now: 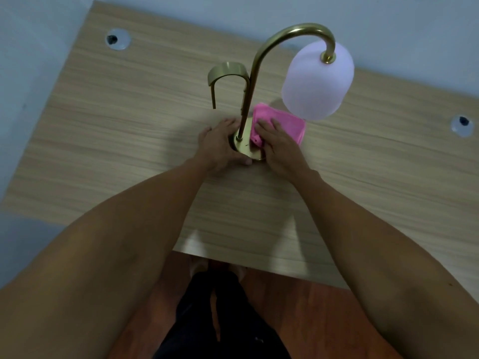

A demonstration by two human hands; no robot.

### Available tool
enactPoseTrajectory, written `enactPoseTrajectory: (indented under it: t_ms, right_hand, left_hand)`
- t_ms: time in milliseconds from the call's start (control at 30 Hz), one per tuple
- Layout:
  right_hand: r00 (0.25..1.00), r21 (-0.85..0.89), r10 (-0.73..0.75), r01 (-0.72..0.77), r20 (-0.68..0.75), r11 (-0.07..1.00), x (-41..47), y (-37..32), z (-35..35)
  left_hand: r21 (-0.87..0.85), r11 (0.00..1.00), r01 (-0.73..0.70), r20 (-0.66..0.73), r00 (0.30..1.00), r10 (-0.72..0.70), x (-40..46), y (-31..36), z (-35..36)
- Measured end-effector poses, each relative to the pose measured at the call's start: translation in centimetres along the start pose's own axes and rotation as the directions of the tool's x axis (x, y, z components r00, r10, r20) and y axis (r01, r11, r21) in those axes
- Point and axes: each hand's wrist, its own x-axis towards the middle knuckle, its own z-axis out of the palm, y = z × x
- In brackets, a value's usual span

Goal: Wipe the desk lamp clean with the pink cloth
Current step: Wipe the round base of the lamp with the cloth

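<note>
A brass desk lamp [259, 73] stands in the middle of the wooden desk [129, 125], its curved neck ending in a white frosted shade [317, 81] on the right and a second brass hook [225, 71] on the left. My left hand [220, 149] grips the left side of the round brass base [246, 149]. My right hand [278, 149] presses the pink cloth [280, 120] flat against the base's right side, beside the stem. Part of the cloth spreads onto the desk under the shade.
Two round cable grommets sit in the desk, one at the back left [118, 38] and one at the right [462, 125]. A pale wall runs behind the desk. Below the front edge I see a wooden floor [324, 320] and dark trousers [220, 320].
</note>
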Motion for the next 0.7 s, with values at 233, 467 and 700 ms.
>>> enactPoseTrajectory:
  t_ms: [233,467,700]
  right_hand:
    - [0.992,-0.038,-0.110,0.113,0.055,0.993,-2.9,1.3,-0.8]
    - [0.996,-0.074,-0.085,0.088,0.034,0.993,-0.7,-0.8,0.1]
    - [0.999,-0.075,-0.045,0.045,0.001,0.996,-1.4,1.3,-1.7]
  left_hand:
    - [0.029,1.000,-0.008,0.002,1.000,0.008,-0.3,0.4,-0.4]
    - [-0.032,0.999,-0.014,-0.013,1.000,0.014,-0.1,0.1,0.0]
    - [-0.012,1.000,-0.009,-0.017,1.000,0.009,0.0,0.3,-0.2]
